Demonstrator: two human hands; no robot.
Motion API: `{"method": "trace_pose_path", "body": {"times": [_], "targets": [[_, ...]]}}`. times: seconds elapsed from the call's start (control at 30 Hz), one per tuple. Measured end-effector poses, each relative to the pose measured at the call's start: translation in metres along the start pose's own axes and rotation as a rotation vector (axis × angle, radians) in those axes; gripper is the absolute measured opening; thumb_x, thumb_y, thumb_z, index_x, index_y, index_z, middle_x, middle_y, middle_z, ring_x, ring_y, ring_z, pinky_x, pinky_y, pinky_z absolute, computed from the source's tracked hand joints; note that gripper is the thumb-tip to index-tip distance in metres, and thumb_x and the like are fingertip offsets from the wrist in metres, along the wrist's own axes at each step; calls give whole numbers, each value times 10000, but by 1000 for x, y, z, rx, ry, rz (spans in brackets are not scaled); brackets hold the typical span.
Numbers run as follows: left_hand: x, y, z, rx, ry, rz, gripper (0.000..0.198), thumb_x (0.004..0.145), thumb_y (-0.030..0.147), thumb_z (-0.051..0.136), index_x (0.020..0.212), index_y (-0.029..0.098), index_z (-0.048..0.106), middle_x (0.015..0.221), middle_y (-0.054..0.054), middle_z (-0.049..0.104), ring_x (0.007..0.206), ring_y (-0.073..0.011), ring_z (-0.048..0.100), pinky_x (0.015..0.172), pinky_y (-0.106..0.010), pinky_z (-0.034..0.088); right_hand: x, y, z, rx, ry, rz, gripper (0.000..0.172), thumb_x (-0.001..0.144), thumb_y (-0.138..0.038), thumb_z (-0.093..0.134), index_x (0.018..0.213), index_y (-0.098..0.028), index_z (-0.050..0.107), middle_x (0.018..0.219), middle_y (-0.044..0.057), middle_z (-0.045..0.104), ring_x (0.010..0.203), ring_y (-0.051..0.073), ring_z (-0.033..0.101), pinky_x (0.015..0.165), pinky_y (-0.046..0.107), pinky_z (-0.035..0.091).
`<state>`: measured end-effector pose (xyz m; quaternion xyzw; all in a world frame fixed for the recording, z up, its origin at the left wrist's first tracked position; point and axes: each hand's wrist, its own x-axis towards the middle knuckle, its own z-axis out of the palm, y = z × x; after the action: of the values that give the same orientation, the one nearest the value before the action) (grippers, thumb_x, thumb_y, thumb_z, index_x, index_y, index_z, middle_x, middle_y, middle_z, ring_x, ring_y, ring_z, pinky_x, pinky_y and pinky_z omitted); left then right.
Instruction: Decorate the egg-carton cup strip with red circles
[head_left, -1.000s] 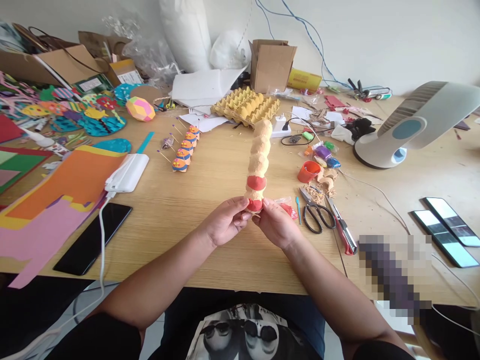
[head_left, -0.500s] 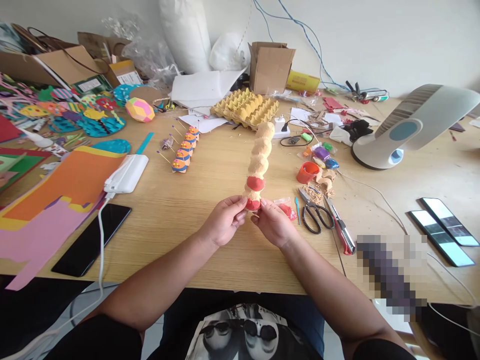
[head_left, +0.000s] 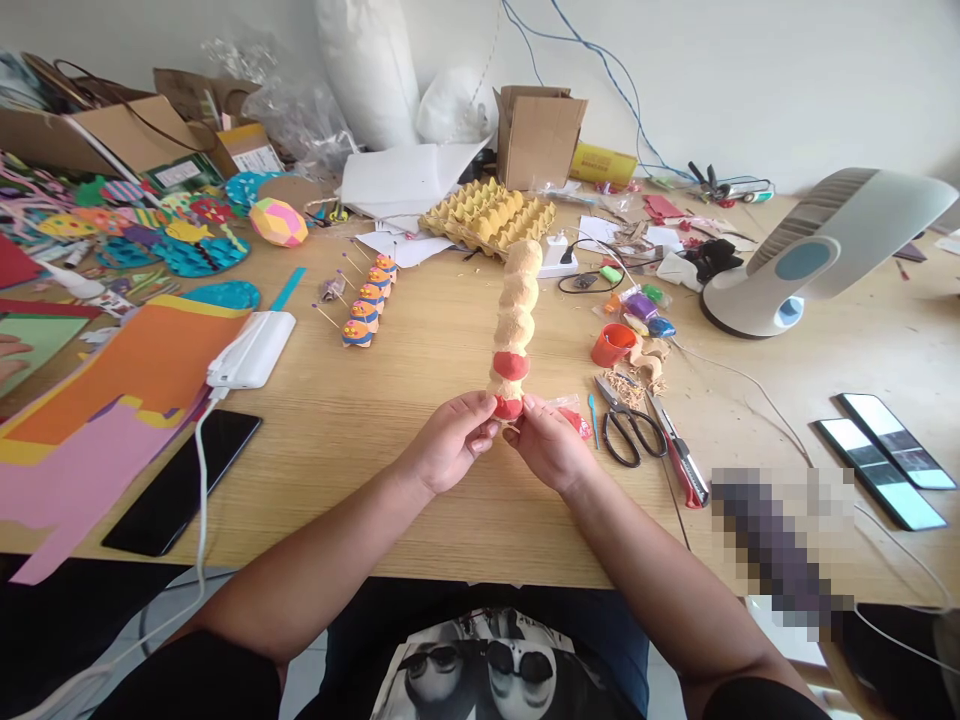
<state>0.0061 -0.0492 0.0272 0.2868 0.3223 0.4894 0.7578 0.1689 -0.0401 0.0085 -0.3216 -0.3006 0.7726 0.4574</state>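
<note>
An egg carton strip (head_left: 517, 326), pale yellow and bumpy, points away from me in the middle of the table. Two of its bumps, toward the near end, are red. My left hand (head_left: 453, 442) pinches the left side of the near red bump, and my right hand (head_left: 552, 442) grips its right side with thumb and fingers. A small bag of red material (head_left: 576, 418) lies just beyond my right hand, beside a blue stick tool (head_left: 593, 420) and black-handled scissors (head_left: 628, 424). Left of the strip stands an orange and blue caterpillar (head_left: 367, 303) with pins in it.
A red utility knife (head_left: 681, 455), an orange cup (head_left: 613, 344) and a white fan (head_left: 817, 255) are on the right. Yellow egg trays (head_left: 491, 215) lie behind. A power bank (head_left: 259, 350) and a black phone (head_left: 184, 482) are left. Another person's hand (head_left: 9, 355) shows at the left edge.
Both my hands keep their hold on the strip, which has barely shifted. Another person's hand has come into view at the left edge, over the green sheet.
</note>
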Motion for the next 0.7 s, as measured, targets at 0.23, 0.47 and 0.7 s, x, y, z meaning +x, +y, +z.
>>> {"method": "trace_pose_path", "body": {"times": [0.23,0.47,0.7], "targets": [[3,-2,-3,-66,18,-69,354,691,378,937,795,110,730,753,-3,575,567,-21,354,430,-111,277,-1,1,1,4,8,9,334,742,-516,887,822,-239,721,871,-9,711,797,143,586,744,284,420],[4,-3,-4,-107,-6,-93,363,668,360,950,804,120,714,750,13,559,556,-17,337,429,-111,280,-1,2,3,-4,18,22,372,691,-534,920,802,-232,732,798,-11,701,776,141,570,745,281,404],[4,-4,-3,-89,5,-90,380,662,367,955,780,116,696,707,29,527,549,-22,322,434,-120,283,-1,4,4,-33,39,8,399,664,-545,933,773,-220,730,815,0,697,779,146,548,749,300,385]]}}
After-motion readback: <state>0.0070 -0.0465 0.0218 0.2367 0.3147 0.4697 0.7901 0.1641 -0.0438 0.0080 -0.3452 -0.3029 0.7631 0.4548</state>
